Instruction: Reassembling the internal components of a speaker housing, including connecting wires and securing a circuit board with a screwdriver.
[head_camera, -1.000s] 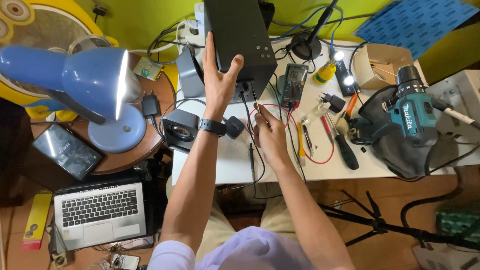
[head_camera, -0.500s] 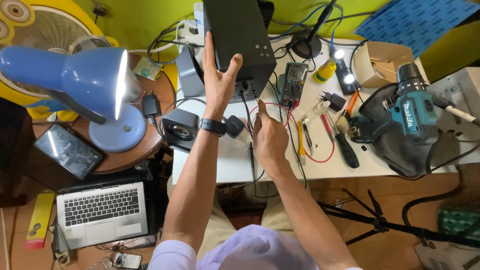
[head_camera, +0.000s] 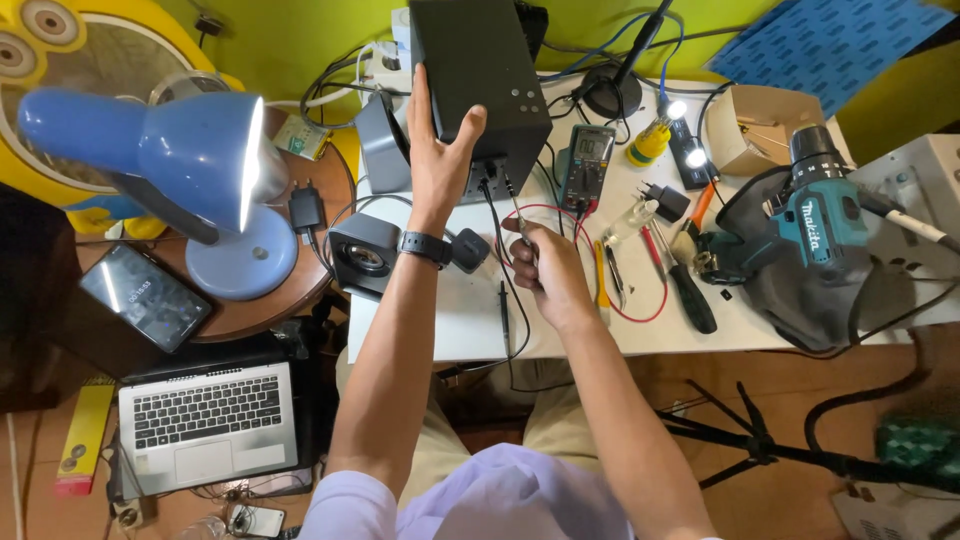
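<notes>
Two hands at a cluttered white surface (head_camera: 470, 320), one steadying a black box, the other holding a thin tool.

The left hand (head_camera: 440, 160) is clamped around the lower edge of the tall black box (head_camera: 478, 70), which stands at the back of the surface, thumb on its front face. The right hand (head_camera: 545, 270) is closed in a loose fist around a slim screwdriver (head_camera: 518, 215), its tip aimed at the underside of the box where black wires (head_camera: 495, 200) hang out. Just beside the box lies a multimeter (head_camera: 588, 160) with a red lead (head_camera: 640, 300) looping past the right hand. A small black speaker (head_camera: 362, 255) sits by the left wrist, a blue desk lamp (head_camera: 190, 170) shines on the left, and a teal cordless drill (head_camera: 825, 225) rests well to the right.
</notes>
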